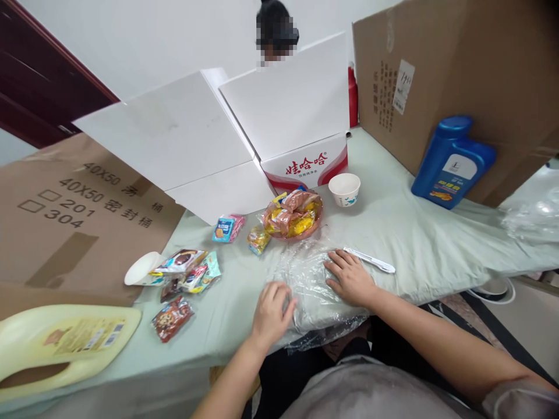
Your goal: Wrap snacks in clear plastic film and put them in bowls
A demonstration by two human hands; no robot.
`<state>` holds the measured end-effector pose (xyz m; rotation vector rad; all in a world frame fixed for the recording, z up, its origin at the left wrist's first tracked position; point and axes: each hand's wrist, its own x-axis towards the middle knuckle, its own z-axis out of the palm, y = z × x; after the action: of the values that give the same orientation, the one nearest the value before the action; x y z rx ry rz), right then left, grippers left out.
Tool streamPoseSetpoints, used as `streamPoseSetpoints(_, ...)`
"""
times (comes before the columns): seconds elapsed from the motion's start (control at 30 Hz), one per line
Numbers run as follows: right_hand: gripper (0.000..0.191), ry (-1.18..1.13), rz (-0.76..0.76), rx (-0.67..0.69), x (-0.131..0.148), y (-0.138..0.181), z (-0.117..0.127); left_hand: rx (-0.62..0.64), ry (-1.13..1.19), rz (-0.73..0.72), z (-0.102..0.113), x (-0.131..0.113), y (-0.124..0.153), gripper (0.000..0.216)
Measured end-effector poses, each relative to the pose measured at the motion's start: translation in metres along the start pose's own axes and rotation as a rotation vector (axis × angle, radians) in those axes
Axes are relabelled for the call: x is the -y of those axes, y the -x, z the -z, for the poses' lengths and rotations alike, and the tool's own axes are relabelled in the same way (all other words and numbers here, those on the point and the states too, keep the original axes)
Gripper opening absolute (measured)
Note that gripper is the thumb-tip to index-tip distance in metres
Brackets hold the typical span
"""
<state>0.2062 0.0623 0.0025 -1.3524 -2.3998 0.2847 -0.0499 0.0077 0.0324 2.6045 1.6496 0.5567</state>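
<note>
A clear plastic bag (308,285) lies flattened on the cloth-covered table, its near end hanging over the front edge. My right hand (351,279) rests flat on the bag's right side with fingers spread. On its left side is my left hand (273,308), fingers loosely curved and thumb apart, gripping nothing that I can see. Just beyond my right fingers lies a white utility knife (370,260). A pink bowl (301,234) heaped with wrapped snacks stands behind the bag. To its right is a white paper cup (345,191), upright.
Left of the bowl lie snack packets (225,228), with another cup (142,269) tipped over. A yellow jug (74,343) lies at the front left. White carton flaps (292,105) stand behind. A blue bottle (452,166) leans by a brown box (437,75). A person's head (276,26) shows beyond.
</note>
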Motion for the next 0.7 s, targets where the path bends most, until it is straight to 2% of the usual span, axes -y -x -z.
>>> streamPoseSetpoints(0.03, 0.045, -0.001, -0.006, 0.002, 0.001, 0.000, 0.001, 0.052, 0.058, -0.085, 0.003, -0.005, 0.012, 0.018)
streamPoseSetpoints(0.1, 0.044, -0.010, -0.019, 0.009, 0.002, -0.001, 0.002, 0.168, 0.098, -0.214, 0.004, -0.017, 0.033, 0.040)
streamPoseSetpoints(0.17, 0.044, -0.037, -0.034, 0.021, 0.002, -0.002, 0.004, 0.227, 0.055, -0.256, 0.002, -0.024, 0.048, 0.056)
streamPoseSetpoints(0.27, 0.045, -0.118, -0.071, 0.024, -0.002, -0.002, 0.006, 0.183, 0.029, -0.249, 0.000, -0.021, 0.059, 0.032)
streamPoseSetpoints(0.33, 0.046, -0.205, -0.097, 0.013, -0.007, -0.001, 0.011, 0.131, 0.125, -0.231, 0.003, -0.015, 0.061, 0.026)
streamPoseSetpoints(0.43, 0.046, -0.404, -0.131, 0.029, -0.015, 0.005, 0.023, 0.109, 0.331, -0.127, 0.011, -0.008, 0.060, 0.022)
streamPoseSetpoints(0.57, 0.048, -0.727, -0.200, 0.149, -0.028, 0.017, 0.048, 0.128, 0.470, 0.127, 0.017, -0.002, 0.057, 0.015)
streamPoseSetpoints(0.63, 0.051, -0.804, -0.131, 0.228, -0.035, 0.025, 0.058, 0.120, 0.527, 0.271, 0.014, 0.002, 0.052, 0.013)
streamPoseSetpoints(0.7, 0.061, -0.777, 0.011, 0.297, -0.041, 0.033, 0.063, 0.095, 0.612, 0.415, 0.010, 0.007, 0.044, 0.016)
